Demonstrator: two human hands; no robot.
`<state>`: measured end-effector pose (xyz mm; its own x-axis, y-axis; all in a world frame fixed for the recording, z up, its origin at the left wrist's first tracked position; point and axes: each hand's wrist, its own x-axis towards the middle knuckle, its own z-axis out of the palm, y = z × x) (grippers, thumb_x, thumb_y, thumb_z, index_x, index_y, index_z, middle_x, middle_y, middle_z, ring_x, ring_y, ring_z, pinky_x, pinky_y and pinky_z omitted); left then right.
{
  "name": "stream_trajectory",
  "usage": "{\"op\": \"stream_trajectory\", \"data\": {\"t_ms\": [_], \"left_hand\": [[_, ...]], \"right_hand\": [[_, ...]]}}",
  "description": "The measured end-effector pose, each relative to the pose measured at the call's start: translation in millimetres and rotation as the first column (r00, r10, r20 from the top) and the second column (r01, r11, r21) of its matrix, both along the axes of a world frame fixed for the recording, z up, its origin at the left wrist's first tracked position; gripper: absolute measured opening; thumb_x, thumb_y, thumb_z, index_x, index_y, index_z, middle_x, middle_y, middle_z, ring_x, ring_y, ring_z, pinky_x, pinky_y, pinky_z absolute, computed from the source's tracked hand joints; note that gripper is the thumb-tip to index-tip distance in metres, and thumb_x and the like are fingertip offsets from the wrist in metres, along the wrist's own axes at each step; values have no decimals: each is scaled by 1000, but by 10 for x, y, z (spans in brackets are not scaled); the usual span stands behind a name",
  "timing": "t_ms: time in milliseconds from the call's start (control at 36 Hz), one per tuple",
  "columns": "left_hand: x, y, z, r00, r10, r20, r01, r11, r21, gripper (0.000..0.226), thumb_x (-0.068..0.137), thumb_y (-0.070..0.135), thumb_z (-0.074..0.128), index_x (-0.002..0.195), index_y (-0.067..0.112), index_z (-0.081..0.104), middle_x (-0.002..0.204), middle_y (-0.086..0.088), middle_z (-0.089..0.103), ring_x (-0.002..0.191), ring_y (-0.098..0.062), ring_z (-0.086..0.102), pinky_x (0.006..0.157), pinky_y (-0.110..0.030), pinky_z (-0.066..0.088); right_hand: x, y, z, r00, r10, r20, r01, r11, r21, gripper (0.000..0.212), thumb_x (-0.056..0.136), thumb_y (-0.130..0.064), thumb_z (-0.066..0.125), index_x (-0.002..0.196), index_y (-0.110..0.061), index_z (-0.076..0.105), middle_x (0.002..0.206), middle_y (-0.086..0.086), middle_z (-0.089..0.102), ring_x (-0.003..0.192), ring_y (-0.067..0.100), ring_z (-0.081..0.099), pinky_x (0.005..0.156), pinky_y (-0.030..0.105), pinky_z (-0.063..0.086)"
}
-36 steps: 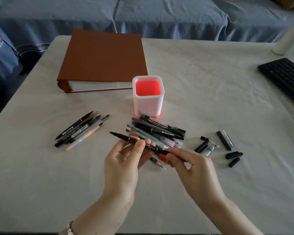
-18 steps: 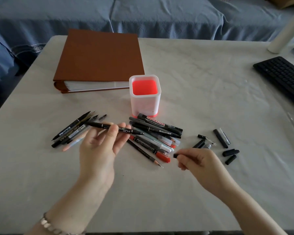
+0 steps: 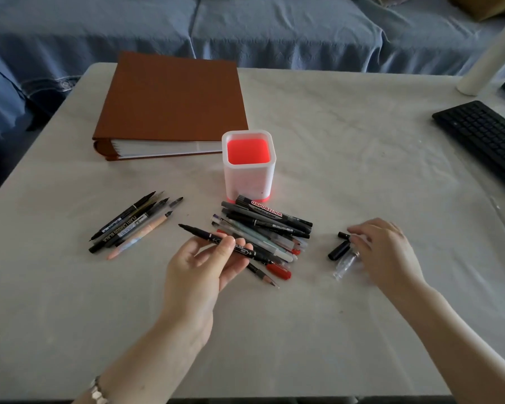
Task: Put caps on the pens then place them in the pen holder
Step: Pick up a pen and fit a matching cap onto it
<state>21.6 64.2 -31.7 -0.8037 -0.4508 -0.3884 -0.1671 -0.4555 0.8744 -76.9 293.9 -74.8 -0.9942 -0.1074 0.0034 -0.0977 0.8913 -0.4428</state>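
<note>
My left hand holds a black pen between thumb and fingers, its bare tip pointing up and left. My right hand lies palm down over the loose caps at the right, fingers spread and touching them. A black cap and a clear cap show beside it; other caps are hidden under the hand. The white pen holder with a red inside stands upright behind a pile of pens. A second group of pens lies to the left.
A brown binder lies flat behind the holder at the back left. A black keyboard sits at the right edge, with a white cylinder behind it. A blue sofa runs along the table's far side.
My right hand pulled a cap off the pen's end, then moved right onto the loose caps. My left hand kept the pen and drifted left, then back toward the middle.
</note>
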Motion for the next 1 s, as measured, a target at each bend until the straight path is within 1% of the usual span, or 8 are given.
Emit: {"op": "stream_trajectory", "data": {"t_ms": [250, 306, 361, 444, 500, 611, 778, 1000], "left_hand": [[-8, -20, 55, 999, 45, 25, -46, 997, 63, 16, 85, 3, 57, 71, 9, 60, 77, -10, 70, 71, -17, 68, 61, -24, 57], [-9, -24, 71, 998, 61, 23, -64, 992, 108, 15, 86, 3, 56, 72, 8, 60, 75, -9, 70, 70, -16, 69, 60, -22, 56], [-10, -21, 91, 997, 73, 11, -74, 988, 137, 16, 86, 3, 56, 72, 9, 59, 73, -8, 71, 70, -16, 70, 59, -22, 56], [-8, 2, 118, 996, 84, -5, -82, 981, 174, 14, 85, 3, 55, 73, 9, 59, 72, -8, 71, 71, -18, 71, 58, -21, 56], [-2, 17, 133, 996, 88, -7, -85, 975, 205, 12, 85, 5, 56, 74, 9, 59, 72, -7, 72, 73, -18, 71, 59, -21, 56], [3, 60, 169, 997, 77, -13, -72, 968, 239, 12, 85, 6, 56, 75, 9, 60, 75, -7, 73, 76, -19, 71, 61, -22, 57], [16, 107, 203, 997, 69, -28, -59, 965, 256, 13, 84, 6, 55, 73, 10, 61, 71, -6, 73, 71, -16, 71, 63, -23, 58], [51, 215, 206, 997, 20, -68, -5, 978, 211, 3, 76, 9, 59, 79, 7, 60, 78, -10, 74, 73, -17, 71, 61, -23, 57]], "right_hand": [[-209, -151, -8, 994, 35, 104, -53, 983, 174, 16, 88, -17, 55, 97, -12, 68, 105, 6, 59, 109, 24, 46, 80, 33, 39], [-154, -189, 40, 998, 43, 54, -48, 995, 89, 15, 89, -17, 54, 97, -11, 64, 103, 7, 62, 105, 25, 48, 82, 33, 37], [-23, -266, 152, 998, 52, 26, -48, 988, -149, 9, 88, -16, 54, 93, -15, 62, 94, 7, 67, 91, 24, 56, 76, 31, 40], [265, -424, 361, 985, 163, 64, -108, 853, -510, 23, 84, -12, 60, 78, -34, 59, 68, -7, 67, 64, 11, 60, 64, 22, 46], [435, -508, 458, 977, 203, 66, -122, 783, -610, 29, 81, -9, 63, 77, -38, 62, 66, -14, 66, 59, 3, 57, 61, 12, 45], [616, -608, 553, 979, 193, 72, -88, 710, -698, 30, 80, -6, 64, 82, -36, 66, 71, -21, 68, 68, -1, 62, 67, 9, 46], [690, -680, 626, 986, 158, 59, -62, 665, -744, 27, 74, -2, 68, 77, -30, 68, 69, -14, 70, 68, 6, 66, 71, 15, 51], [707, -763, 602, 986, 157, 62, -52, 631, -774, 29, 76, -2, 66, 78, -31, 67, 63, -16, 70, 62, -1, 65, 63, 5, 45]]}}
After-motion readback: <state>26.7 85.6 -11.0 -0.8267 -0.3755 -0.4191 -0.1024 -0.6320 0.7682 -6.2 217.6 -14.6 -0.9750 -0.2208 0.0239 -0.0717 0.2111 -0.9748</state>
